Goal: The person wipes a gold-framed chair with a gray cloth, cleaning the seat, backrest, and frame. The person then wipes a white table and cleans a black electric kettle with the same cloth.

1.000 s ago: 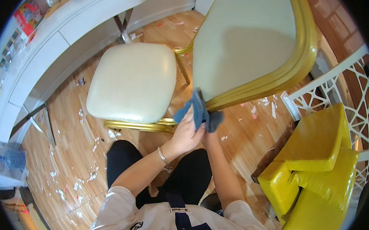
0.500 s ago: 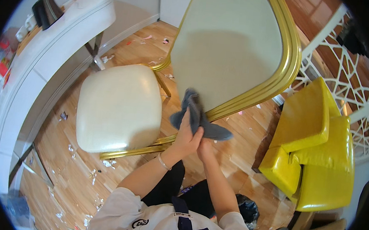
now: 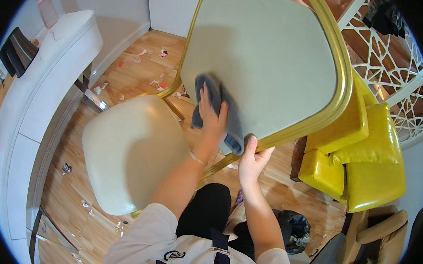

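Note:
My left hand [image 3: 213, 120] presses a grey-blue cloth [image 3: 232, 139] against the lower left of a chair's pale backrest [image 3: 270, 62], fingers stretched over the fabric. The cloth bunches around the palm and hangs past the backrest's lower edge. On the backrest's gold frame [image 3: 297, 132], just right of the cloth, my right hand [image 3: 252, 165] grips the rim, thumb on top; its other fingers are partly hidden. The chair's cream seat [image 3: 127, 150] extends to the left, below my left forearm. The chair looks tilted.
Left stands a curved white counter [image 3: 54, 72] with a black holder [image 3: 18, 52] and a pink bottle [image 3: 47, 8]. A yellow armchair [image 3: 373, 165] stands right, before a white lattice screen [image 3: 373, 60]. Scraps litter the wood floor [image 3: 78, 181]. A black bag [image 3: 293, 231] lies beside my leg.
My hands were together on the bunched cloth. Now the left has moved up-left with the cloth onto the backrest, and the right has let go and taken hold of the gold frame.

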{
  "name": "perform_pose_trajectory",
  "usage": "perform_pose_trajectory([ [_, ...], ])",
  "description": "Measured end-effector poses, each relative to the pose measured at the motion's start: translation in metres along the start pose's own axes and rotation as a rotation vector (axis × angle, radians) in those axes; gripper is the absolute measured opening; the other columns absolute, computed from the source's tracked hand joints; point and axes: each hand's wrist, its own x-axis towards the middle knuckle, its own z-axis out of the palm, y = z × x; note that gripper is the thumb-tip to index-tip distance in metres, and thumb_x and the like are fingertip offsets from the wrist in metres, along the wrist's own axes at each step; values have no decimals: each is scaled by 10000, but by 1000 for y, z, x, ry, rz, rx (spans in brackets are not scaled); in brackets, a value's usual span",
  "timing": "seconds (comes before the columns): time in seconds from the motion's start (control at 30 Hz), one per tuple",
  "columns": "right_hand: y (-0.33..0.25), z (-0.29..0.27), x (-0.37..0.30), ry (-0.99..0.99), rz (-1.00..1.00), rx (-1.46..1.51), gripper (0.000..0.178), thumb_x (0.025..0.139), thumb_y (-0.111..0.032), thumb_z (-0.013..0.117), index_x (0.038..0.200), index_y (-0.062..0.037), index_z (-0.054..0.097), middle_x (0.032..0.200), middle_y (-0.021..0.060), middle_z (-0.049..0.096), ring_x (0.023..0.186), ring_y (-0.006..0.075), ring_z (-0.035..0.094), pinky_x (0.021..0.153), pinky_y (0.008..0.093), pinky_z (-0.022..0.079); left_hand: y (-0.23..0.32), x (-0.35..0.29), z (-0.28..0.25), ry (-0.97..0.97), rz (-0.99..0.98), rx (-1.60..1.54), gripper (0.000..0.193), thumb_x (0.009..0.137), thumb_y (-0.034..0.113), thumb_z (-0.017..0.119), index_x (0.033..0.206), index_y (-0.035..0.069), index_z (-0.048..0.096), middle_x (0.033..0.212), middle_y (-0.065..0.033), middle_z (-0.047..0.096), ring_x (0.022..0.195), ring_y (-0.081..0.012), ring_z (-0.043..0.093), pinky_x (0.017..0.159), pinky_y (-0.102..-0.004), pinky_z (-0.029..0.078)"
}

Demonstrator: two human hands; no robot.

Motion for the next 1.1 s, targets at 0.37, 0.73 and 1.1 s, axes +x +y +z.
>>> perform_pose_trajectory([
  [0.37, 23, -2, 16, 68, -205, -159, 496, 961, -285, 567, 1302, 20, 378, 1210, 121, 506, 1118, 212, 483, 977, 354, 379, 59, 10, 10, -165, 345, 183, 519, 916, 365, 577, 1276, -8, 558, 1578, -239, 95, 1430, -475, 97, 1098, -640, 93],
  [0.73, 34, -14, 11, -62, -165, -165, 327, 966, -140, 524, 1214, 73, 519, 1236, 136, 558, 1138, 233, 529, 978, 365, 409, 89, 23, 21, -201, 600, 210, 667, 855, 384, 608, 1353, -34, 461, 1580, -193, 163, 1451, -417, 110, 1118, -608, 55],
  [1.1, 17, -8, 14, -6, -66, -106, 436, 950, -281, 591, 1226, 3, 408, 1076, 105, 533, 992, 197, 512, 901, 354, 422, 193, 57, 52, -177, 780, 202, 616, 856, 437, 602, 1109, -124, 621, 1566, -231, 159, 1414, -503, 117, 1082, -664, 77],
])
